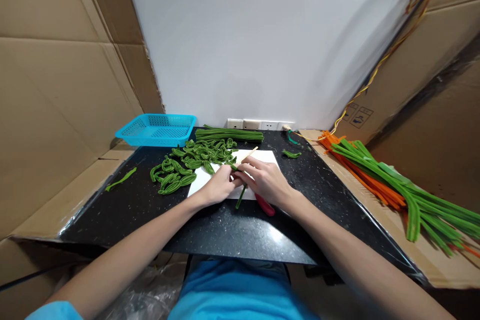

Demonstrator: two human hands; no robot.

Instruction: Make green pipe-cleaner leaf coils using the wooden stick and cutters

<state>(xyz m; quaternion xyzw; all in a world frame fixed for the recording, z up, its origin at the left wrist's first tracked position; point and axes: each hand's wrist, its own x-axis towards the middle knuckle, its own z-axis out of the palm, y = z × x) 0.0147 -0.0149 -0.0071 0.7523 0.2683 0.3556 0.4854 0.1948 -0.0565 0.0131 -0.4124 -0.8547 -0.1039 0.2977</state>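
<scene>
My left hand [220, 185] and my right hand [268, 180] meet over a white sheet [198, 182] at the middle of the black table. Both are closed, their fingertips pinching a green pipe cleaner [241, 197], whose end sticks out below them. A thin pale wooden stick [252, 153] slants up beyond the right fingers; whether that hand grips it, I cannot tell. Beneath the right hand shows the red handle [265, 206] of a tool, its other end hidden. Left of the hands lies a pile of looped green pipe cleaner leaves [202, 154], partly on the sheet.
A blue plastic basket [157, 130] stands at the back left. Straight green pipe cleaners [229, 135] lie bundled near the wall sockets [269, 125]. Green strips [397, 180] and orange strips [369, 182] rest on cardboard at right. A twisted yellow cord [369, 82] hangs there.
</scene>
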